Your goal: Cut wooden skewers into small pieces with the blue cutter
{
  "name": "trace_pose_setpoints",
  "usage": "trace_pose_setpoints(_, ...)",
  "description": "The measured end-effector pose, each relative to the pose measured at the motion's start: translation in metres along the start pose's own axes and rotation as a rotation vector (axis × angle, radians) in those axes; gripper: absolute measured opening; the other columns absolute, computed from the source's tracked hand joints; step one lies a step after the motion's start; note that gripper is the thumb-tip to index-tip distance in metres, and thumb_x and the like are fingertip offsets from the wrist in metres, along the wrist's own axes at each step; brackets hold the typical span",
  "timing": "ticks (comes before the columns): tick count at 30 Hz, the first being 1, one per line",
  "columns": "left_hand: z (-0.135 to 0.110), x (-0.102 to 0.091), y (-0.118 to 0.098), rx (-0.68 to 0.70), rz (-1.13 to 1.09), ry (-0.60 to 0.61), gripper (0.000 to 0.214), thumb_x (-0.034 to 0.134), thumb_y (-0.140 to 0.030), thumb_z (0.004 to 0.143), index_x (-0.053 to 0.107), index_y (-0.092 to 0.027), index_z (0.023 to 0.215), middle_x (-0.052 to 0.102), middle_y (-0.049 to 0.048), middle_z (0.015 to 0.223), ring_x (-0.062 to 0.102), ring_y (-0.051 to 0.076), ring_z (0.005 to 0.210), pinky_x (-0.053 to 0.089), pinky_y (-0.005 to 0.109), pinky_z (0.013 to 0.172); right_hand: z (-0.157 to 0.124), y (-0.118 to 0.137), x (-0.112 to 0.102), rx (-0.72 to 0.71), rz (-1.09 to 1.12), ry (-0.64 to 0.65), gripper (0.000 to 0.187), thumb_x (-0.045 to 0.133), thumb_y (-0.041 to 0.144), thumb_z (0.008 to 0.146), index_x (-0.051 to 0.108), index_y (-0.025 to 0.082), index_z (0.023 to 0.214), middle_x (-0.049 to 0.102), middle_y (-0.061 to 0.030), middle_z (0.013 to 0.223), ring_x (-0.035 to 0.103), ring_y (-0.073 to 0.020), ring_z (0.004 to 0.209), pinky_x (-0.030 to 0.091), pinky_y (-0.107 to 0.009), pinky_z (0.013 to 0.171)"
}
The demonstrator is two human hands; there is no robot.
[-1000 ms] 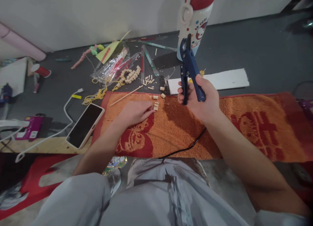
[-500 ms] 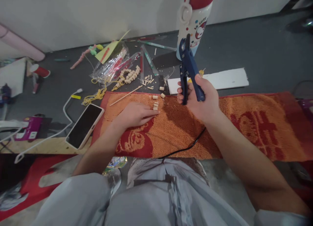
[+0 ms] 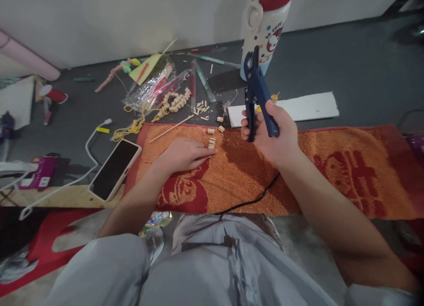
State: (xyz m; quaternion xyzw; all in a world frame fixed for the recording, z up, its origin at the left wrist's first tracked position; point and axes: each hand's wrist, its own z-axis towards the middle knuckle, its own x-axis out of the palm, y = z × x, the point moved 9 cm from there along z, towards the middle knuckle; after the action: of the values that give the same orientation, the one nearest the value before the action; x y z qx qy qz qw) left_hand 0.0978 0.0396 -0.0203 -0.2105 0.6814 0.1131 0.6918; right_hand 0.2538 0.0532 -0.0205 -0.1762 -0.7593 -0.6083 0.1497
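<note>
My right hand (image 3: 276,131) grips a blue hand cutter (image 3: 260,92), raised over the far edge of the orange towel, with its jaws pointing up and its handles spread. My left hand (image 3: 185,156) lies palm down on the towel (image 3: 241,173). Its index finger stretches out to the near end of a short row of cut wooden stick pieces (image 3: 212,142), touching or nearly touching them. Just beyond the row are a few more small wooden bits (image 3: 211,131). A thin wooden stick (image 3: 170,129) lies behind the left hand, partly on the towel.
A white bottle (image 3: 266,36) with a red lid stands behind the cutter, near a white strip (image 3: 308,107). Wooden scraps, a beige stacked string (image 3: 179,102) and plastic wrappers (image 3: 155,83) lie at the back. A phone (image 3: 114,170) and white cable (image 3: 88,147) are at left.
</note>
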Motion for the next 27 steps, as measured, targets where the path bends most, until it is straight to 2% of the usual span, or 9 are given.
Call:
trace_pose_setpoints(9,0.000,0.000,0.000,0.004,-0.003,0.004,0.032,0.040,-0.031,0.092,0.064,-0.029,0.113,0.069,0.0018,0.078,0.063,0.013,0.072,0.037,0.024,0.059,0.000,0.000,0.000,-0.008,-0.020,-0.001,0.051,0.048,0.071,0.076,0.056,0.021,0.082,0.058,-0.0034,0.068,0.059,-0.0169,0.062,0.044,-0.031,0.050)
trace_pose_setpoints(15,-0.002,-0.011,0.004,-0.056,0.009,-0.084,0.031,0.041,-0.035,0.092,0.068,-0.026,0.102,0.070,0.0019,0.077,0.063,0.013,0.071,0.039,0.024,0.060,-0.001,-0.002,-0.001,0.020,0.043,-0.015,0.046,0.050,0.066,0.077,0.056,0.021,0.080,0.059,-0.0033,0.070,0.061,-0.0163,0.064,0.046,-0.030,0.051)
trace_pose_setpoints(18,-0.004,-0.018,0.020,-0.203,0.067,-0.138,0.033,0.038,-0.035,0.092,0.069,-0.023,0.095,0.071,0.0035,0.082,0.063,0.016,0.076,0.042,0.026,0.064,-0.001,-0.003,0.000,0.036,0.038,-0.012,0.047,0.050,0.067,0.077,0.056,0.021,0.079,0.059,-0.0031,0.070,0.061,-0.0165,0.065,0.047,-0.030,0.051)
trace_pose_setpoints(23,-0.018,-0.029,0.066,-0.573,0.158,-0.204,0.031,0.038,-0.030,0.090,0.066,-0.018,0.093,0.067,0.0078,0.087,0.061,0.021,0.084,0.044,0.031,0.071,-0.002,-0.004,0.003,0.037,0.028,0.013,0.044,0.051,0.065,0.077,0.055,0.021,0.079,0.058,-0.0031,0.068,0.059,-0.0164,0.061,0.045,-0.031,0.051)
trace_pose_setpoints(27,-0.030,-0.030,0.091,-0.720,0.209,-0.234,0.025,0.040,-0.024,0.086,0.063,-0.017,0.091,0.062,0.0104,0.089,0.058,0.024,0.089,0.045,0.035,0.076,-0.003,-0.007,0.004,0.049,0.019,0.020,0.043,0.054,0.064,0.075,0.054,0.022,0.079,0.059,-0.0028,0.069,0.056,-0.0155,0.059,0.044,-0.031,0.051)
